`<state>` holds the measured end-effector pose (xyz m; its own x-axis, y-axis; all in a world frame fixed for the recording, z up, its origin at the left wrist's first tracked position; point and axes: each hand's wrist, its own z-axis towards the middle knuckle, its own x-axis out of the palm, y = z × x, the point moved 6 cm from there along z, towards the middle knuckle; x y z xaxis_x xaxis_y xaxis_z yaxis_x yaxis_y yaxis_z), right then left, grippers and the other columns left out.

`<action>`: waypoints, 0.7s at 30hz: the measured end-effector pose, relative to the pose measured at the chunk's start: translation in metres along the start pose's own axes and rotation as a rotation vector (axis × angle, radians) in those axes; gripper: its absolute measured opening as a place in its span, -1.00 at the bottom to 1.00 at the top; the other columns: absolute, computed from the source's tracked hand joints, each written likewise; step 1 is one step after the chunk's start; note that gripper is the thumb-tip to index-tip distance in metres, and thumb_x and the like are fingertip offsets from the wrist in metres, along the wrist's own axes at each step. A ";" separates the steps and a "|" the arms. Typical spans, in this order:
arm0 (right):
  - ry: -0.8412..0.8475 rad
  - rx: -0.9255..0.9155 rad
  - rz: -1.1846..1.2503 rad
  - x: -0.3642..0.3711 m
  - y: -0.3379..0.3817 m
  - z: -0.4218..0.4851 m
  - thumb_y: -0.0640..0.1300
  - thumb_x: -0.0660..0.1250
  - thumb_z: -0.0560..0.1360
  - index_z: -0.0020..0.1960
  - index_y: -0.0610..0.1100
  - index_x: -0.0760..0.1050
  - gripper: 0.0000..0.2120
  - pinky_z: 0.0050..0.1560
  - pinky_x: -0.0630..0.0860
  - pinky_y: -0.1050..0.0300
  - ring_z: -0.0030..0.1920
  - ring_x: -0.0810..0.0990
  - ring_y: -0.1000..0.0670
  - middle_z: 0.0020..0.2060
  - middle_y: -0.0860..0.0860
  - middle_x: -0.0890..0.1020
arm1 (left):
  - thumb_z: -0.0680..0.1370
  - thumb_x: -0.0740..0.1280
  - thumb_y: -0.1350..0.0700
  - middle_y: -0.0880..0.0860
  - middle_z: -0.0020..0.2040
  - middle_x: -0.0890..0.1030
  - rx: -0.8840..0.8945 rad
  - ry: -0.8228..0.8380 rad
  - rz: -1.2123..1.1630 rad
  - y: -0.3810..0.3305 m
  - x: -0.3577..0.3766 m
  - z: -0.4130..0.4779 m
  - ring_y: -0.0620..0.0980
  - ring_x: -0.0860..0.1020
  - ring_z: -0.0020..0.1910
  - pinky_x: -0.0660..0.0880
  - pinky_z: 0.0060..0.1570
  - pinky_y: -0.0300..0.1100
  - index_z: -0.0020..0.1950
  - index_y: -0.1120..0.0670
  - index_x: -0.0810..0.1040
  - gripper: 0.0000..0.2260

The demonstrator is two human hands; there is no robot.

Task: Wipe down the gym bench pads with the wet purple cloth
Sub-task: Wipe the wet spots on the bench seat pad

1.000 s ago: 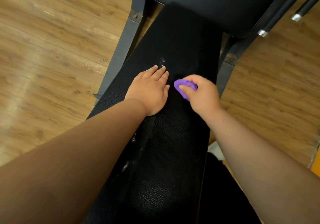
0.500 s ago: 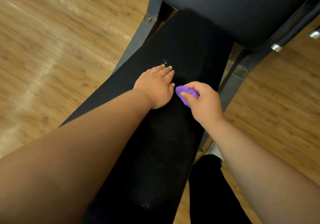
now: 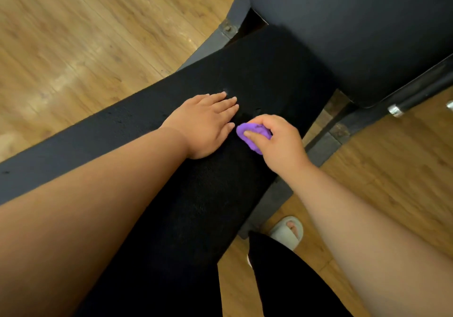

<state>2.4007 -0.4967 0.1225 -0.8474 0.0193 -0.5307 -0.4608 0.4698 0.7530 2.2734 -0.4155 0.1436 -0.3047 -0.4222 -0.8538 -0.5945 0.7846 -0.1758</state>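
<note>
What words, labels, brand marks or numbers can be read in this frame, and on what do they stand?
None can be read.
The bench pad, the upper pad and the grey frame show no label or logo.
The purple cloth gripped by the right hand is plain where it shows.
The sandal and the wood floor carry no print.

The left forearm (image 3: 98, 206) and right forearm (image 3: 367, 231) were bare to the edge of view; the left hand (image 3: 208, 125) and right hand (image 3: 282, 142) were broad, with short trimmed nails; a leg (image 3: 294, 289) was clad in plain black cloth; one foot wore a pale, thick-soled slide sandal (image 3: 282, 237), its front open over the toes (image 3: 293, 226).
</note>
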 end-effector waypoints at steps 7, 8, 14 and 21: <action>0.008 -0.014 0.055 -0.004 0.002 0.012 -0.15 0.32 0.55 -0.13 0.17 0.51 -0.79 -0.30 0.37 0.52 -0.20 0.53 0.33 -0.13 0.16 0.57 | 0.67 -0.11 -0.08 -0.06 0.60 0.03 -0.011 0.016 0.004 0.001 0.002 0.001 -0.06 -0.06 0.57 -0.08 0.52 -0.10 0.59 0.01 0.02 -0.51; 0.019 -0.018 0.058 -0.003 0.000 0.003 -0.17 0.32 0.55 -0.11 0.14 0.52 -0.80 -0.28 0.36 0.55 -0.18 0.50 0.40 -0.12 0.18 0.56 | 0.67 -0.11 -0.08 -0.06 0.60 0.03 -0.008 0.016 0.010 0.001 0.002 0.001 -0.06 -0.06 0.57 -0.08 0.52 -0.10 0.59 0.01 0.02 -0.51; -0.014 -0.043 -0.031 -0.006 -0.003 0.021 -0.13 0.32 0.54 -0.08 0.04 0.55 -0.92 -0.15 0.45 0.40 -0.16 0.52 0.17 -0.08 0.01 0.58 | 0.67 -0.10 -0.08 -0.06 0.60 0.02 0.010 0.015 0.018 -0.002 0.002 0.000 -0.06 -0.05 0.57 -0.09 0.52 -0.10 0.59 0.00 0.02 -0.51; 0.030 -0.114 0.045 -0.004 -0.002 0.014 -0.14 0.32 0.56 -0.14 0.15 0.50 -0.80 -0.32 0.39 0.50 -0.27 0.53 0.33 -0.28 0.16 0.58 | 0.67 -0.08 -0.09 -0.05 0.60 0.02 0.011 0.023 0.019 -0.001 0.002 0.002 -0.08 -0.06 0.57 -0.12 0.50 -0.14 0.60 0.01 0.01 -0.50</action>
<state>2.4087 -0.4858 0.1176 -0.8745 0.0105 -0.4850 -0.4480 0.3658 0.8158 2.2750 -0.4166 0.1410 -0.3328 -0.4175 -0.8455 -0.5802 0.7975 -0.1655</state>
